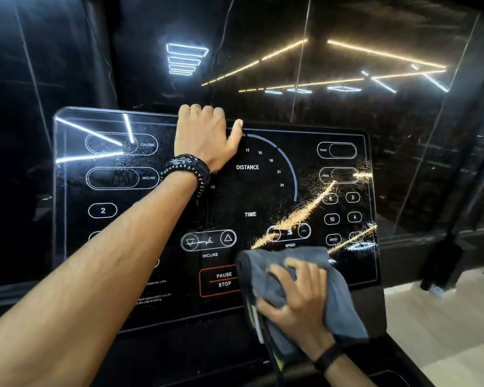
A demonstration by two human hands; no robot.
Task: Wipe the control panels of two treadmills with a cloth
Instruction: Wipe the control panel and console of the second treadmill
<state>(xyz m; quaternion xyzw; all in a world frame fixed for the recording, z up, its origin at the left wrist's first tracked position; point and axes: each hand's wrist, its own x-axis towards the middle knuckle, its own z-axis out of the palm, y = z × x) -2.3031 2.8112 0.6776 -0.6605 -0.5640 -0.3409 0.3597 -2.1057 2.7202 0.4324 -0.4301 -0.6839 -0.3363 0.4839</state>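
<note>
On the glossy black treadmill control panel (252, 191), right hand (296, 300) with fingers curled, gripping a bunched grey cloth (266, 277) pressed against the panel's lower right beside the PAUSE/STOP button (220, 280), left hand (204, 135) hooked over the panel's top edge, thumb spread, beaded bracelets (190, 170) at that wrist.

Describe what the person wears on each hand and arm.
Both forearms are bare, with no sleeves showing. The left hand has a gold-coloured ring on one finger and stacked black beaded bracelets at the wrist. The right hand has a plain black wristband.
</note>
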